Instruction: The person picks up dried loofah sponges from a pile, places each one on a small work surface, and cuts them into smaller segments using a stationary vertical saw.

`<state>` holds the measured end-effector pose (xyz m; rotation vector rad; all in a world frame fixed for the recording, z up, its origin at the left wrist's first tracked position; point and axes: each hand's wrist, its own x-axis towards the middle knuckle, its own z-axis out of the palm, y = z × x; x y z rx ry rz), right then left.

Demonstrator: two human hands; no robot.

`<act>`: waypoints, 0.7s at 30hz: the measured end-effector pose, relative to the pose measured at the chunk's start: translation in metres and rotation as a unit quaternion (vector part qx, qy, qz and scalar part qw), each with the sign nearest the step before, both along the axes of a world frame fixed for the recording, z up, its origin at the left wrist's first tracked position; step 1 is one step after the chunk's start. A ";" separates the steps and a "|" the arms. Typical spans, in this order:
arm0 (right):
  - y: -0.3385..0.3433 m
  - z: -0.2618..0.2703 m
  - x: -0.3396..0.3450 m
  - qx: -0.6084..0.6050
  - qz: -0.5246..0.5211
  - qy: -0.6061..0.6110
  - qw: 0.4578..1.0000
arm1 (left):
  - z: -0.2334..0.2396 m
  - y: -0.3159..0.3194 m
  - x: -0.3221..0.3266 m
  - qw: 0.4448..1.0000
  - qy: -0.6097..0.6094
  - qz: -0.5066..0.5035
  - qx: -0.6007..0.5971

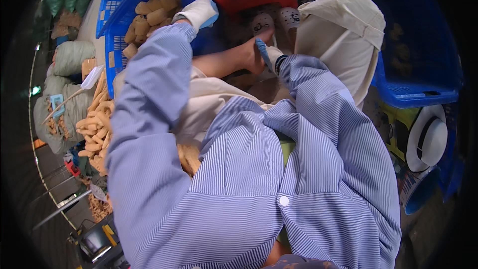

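Note:
My left hand [199, 13], in a white and blue work glove, is beside a blue plastic basket [111, 50] of tan, stubby cylindrical pieces [157, 16]. Its fingers are mostly hidden, and what they hold cannot be told. My right hand [272, 52], gloved the same way, has its blue fingers against a bare foot [255, 54] drawn across in front of me; its grip is partly hidden. Just beyond the foot stand white perforated clogs [263, 22] with dark prints. The striped shirt sleeves and light trousers [336, 37] cover much of the view.
A red plastic stool [246, 2] stands at the top. Large blue baskets [418, 95] are on the right, above a white hat [427, 138] with a dark band. Tan ring-shaped pieces [95, 130] are heaped at left, near wrapped bundles [74, 58] and a metal bar [63, 209].

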<state>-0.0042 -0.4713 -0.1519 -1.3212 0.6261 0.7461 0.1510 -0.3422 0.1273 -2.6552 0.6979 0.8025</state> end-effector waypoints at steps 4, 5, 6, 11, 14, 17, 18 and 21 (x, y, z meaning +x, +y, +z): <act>0.019 0.048 -0.006 0.321 -0.164 0.000 0.933 | 0.034 0.075 -0.043 0.948 0.160 0.224 -0.159; 0.016 0.060 -0.006 0.352 -0.179 -0.012 0.919 | 0.046 0.086 -0.055 0.925 0.224 0.277 -0.134; 0.015 0.076 -0.004 0.368 -0.185 -0.028 0.911 | 0.077 0.079 -0.083 0.939 0.251 0.204 -0.119; 0.005 0.127 -0.006 0.374 -0.187 -0.121 0.900 | 0.074 0.114 -0.112 0.831 0.346 0.320 -0.297; 0.009 0.137 -0.010 0.348 -0.178 -0.137 0.910 | 0.106 0.097 -0.120 0.896 0.323 0.277 -0.127; 0.013 0.153 -0.022 0.206 -0.151 -0.202 0.946 | 0.099 0.110 -0.127 0.943 0.244 0.186 -0.131; 0.015 0.156 -0.027 0.119 -0.130 -0.225 0.958 | 0.097 0.112 -0.127 0.941 0.261 0.180 -0.119; 0.019 0.157 -0.036 0.028 -0.107 -0.260 0.959 | 0.098 0.108 -0.125 0.942 0.283 0.158 -0.089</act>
